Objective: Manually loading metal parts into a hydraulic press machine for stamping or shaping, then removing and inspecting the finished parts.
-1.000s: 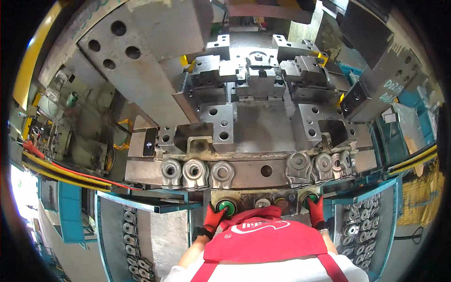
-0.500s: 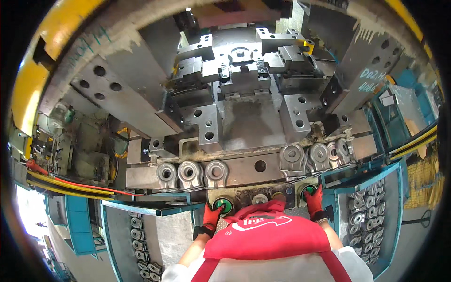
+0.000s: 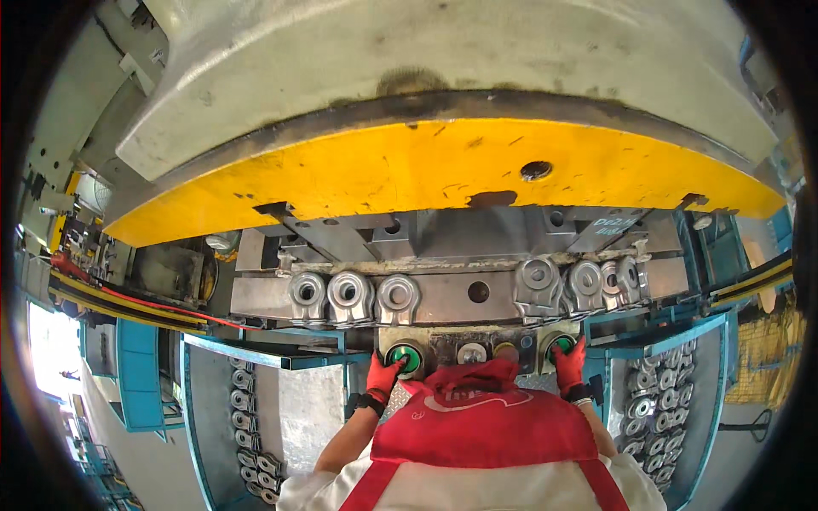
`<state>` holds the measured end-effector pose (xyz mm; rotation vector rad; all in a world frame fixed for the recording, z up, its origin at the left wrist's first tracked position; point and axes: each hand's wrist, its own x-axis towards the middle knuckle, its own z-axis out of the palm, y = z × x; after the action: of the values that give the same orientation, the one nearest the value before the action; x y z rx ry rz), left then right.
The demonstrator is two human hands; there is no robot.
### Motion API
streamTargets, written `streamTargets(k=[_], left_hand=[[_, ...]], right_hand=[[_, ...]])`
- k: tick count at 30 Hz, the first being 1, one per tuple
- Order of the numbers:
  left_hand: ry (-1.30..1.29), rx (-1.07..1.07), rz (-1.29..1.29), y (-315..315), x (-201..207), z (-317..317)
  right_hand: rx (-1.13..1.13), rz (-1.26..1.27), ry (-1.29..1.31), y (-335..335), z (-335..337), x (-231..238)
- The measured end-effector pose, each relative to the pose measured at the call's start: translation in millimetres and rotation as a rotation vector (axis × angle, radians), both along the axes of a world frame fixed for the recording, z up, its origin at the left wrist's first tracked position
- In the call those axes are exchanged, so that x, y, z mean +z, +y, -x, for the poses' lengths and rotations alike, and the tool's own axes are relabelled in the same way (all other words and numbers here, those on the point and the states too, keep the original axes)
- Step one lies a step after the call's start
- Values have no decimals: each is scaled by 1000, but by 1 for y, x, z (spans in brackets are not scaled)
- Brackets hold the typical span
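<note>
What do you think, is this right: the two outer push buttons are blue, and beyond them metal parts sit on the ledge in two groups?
Not fully: the head view shows the left push button and the right push button green, not blue. The metal parts do sit beyond them in two groups on the ledge.

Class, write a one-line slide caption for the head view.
Red-gloved hands at two green push buttons before a yellow-fronted press ram.

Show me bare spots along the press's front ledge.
On the front ledge, the widest bare patch lies between the three left ring parts and the right cluster, around a round hole. Smaller patches border both groups' outer sides. The cluster is crowded, its parts overlapping in view.
</note>
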<state>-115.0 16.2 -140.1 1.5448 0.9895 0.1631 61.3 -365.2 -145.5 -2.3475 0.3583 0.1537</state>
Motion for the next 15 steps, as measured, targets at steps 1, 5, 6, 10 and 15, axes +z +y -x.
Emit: streamTargets(k=[1,5,6,10,15], left_hand=[[58,2,27,2,-4,0],[-13,-62,52,9,-7,0],[115,-106,-16,9,1,-2],[812,-587,-289,22,82,-27],[160,-803,-548,7,195,-102]], right_hand=[[18,-13,-19,-1,0,0],[36,-16,6,-4,0,-4],[24,-13,22,-4,-1,-6],[51,-42,-33,-6,-1,-8],[29,-23,68,-5,-3,-3]])
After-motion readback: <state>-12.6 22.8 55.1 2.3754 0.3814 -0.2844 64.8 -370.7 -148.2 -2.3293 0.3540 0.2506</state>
